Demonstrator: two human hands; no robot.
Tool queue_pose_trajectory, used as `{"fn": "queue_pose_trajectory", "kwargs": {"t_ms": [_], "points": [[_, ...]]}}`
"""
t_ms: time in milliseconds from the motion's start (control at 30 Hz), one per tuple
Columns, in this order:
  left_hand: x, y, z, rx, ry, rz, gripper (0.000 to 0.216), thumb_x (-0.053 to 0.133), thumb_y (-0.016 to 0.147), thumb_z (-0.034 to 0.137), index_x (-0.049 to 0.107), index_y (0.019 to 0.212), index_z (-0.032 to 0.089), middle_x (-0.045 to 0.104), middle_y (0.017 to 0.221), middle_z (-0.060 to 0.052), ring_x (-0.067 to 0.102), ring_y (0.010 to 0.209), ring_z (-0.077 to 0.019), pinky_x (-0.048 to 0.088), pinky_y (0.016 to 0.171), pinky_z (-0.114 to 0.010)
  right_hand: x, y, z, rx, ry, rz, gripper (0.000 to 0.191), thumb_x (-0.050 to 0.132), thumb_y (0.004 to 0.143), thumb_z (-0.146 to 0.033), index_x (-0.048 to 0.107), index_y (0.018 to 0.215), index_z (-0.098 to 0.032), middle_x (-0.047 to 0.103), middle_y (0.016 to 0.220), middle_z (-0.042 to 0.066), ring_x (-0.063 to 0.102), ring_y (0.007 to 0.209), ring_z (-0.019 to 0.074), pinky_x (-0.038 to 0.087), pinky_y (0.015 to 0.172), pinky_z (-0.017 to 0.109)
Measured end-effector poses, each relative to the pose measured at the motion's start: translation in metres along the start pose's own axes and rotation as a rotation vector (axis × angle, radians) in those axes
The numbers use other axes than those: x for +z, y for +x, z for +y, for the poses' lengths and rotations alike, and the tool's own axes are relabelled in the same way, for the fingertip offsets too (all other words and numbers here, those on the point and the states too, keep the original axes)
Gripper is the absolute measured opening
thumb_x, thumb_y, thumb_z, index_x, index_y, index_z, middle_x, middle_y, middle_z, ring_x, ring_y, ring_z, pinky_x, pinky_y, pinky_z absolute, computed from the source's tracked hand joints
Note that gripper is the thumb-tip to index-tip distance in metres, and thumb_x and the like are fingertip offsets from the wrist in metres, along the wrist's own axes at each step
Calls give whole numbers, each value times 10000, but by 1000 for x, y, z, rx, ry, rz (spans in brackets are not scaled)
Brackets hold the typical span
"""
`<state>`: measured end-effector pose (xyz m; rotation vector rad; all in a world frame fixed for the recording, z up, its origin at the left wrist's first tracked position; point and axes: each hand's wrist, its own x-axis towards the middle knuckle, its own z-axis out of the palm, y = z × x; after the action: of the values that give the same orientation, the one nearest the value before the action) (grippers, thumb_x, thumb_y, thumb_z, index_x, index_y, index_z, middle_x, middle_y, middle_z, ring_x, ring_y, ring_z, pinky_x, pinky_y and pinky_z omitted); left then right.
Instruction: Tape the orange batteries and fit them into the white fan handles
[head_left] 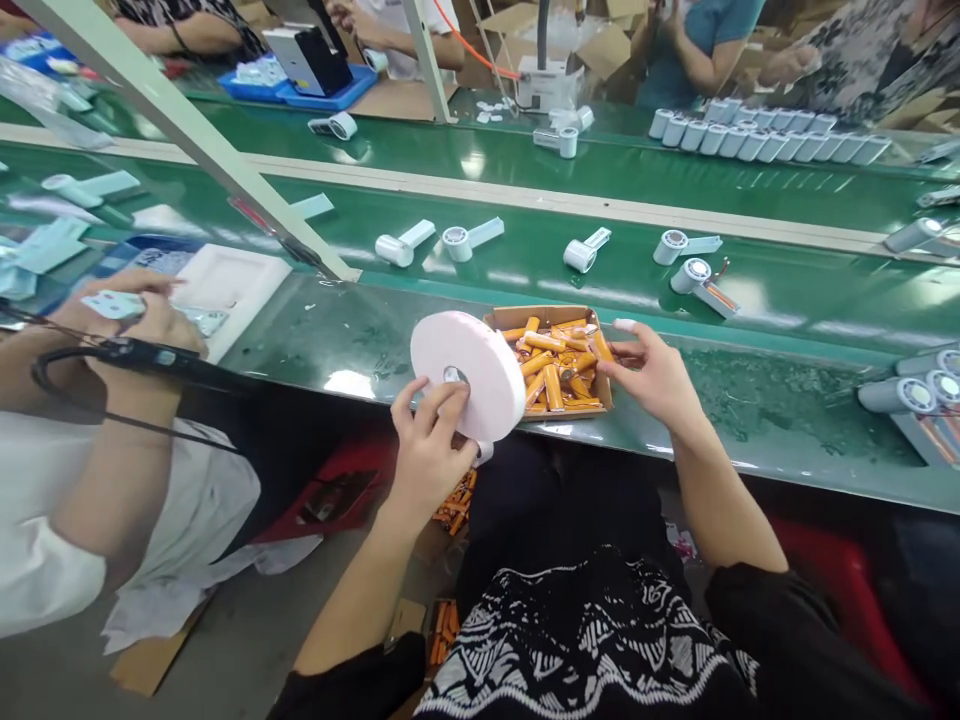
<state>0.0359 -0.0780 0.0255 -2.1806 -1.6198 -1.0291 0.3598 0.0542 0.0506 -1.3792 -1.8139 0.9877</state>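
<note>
In my left hand (431, 445) is a large, flat white roll of tape (487, 365), tilted, with my fingers at its centre hole. Just right of it, a shallow cardboard box (562, 413) full of orange cylindrical batteries (553, 385) sits at the bench's near edge. My right hand (660, 375) is at the box's right side, thumb and fingers closed on one orange battery (602, 347). The roll hides part of the box's left side.
Pale-blue handheld fan bodies (457, 243) lie along the green conveyor (517, 210). More fan units (907, 395) stand at the right. A co-worker's hands (161, 320) work at the left beside a white foam tray (225, 290). A slanted metal post (202, 150) rises at the left.
</note>
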Motion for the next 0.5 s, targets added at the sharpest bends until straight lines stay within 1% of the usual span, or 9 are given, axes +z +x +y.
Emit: {"fn": "queue_pose_trajectory", "kwargs": {"t_ms": [33,67,133,167,267,367,400,500], "points": [[2,2,4,38,16,4,729,688,824,27,578,1505,264,708,1338,-121,533,1438,-382,486,1220,-585,-5,-4,3,13,131,2,645,857,868,-389,604,1447,-257,853,1219,81,831,1067,285,659,1025,464],[4,4,7,68,26,1,729,670,823,15,591,1505,259,720,1325,-120,537,1424,-377,481,1217,-572,-9,-8,4,22,214,-28,688,897,825,-424,623,1434,-257,858,1187,73,834,1049,282,668,1018,463],[7,6,12,105,34,-17,737,651,820,5,600,1516,242,731,1320,-127,538,1405,-375,475,1209,-562,-14,-12,3,30,276,-125,662,932,782,-456,693,1364,-252,863,1125,64,836,1018,281,681,1000,466],[9,7,14,110,34,-36,744,651,819,6,596,1525,236,730,1328,-133,531,1405,-378,474,1207,-564,-16,-13,2,21,287,-146,621,921,798,-466,718,1343,-249,862,1119,64,834,1023,281,682,1003,471],[15,7,17,105,40,-78,773,661,811,15,587,1545,243,725,1347,-139,525,1408,-388,472,1207,-577,-14,-8,-5,-55,252,-76,547,872,871,-447,744,1369,-263,845,1211,74,805,1138,296,644,1094,508],[19,7,20,76,53,-99,780,678,799,34,594,1542,257,718,1354,-137,531,1407,-397,465,1218,-595,-7,3,-5,-84,183,-66,454,882,856,-392,794,1284,-270,831,1234,79,780,1193,318,612,1142,521],[19,7,22,63,55,-102,776,682,796,38,596,1536,255,715,1352,-138,531,1404,-400,467,1216,-595,-4,6,-3,-85,199,-63,444,875,859,-388,795,1279,-267,824,1245,84,771,1215,320,608,1147,522],[19,9,25,52,55,-92,750,684,806,36,602,1521,245,715,1343,-138,535,1388,-394,479,1201,-570,5,14,4,-108,243,1,487,868,847,-417,781,1298,-255,794,1280,98,731,1280,320,570,1198,528]]}}
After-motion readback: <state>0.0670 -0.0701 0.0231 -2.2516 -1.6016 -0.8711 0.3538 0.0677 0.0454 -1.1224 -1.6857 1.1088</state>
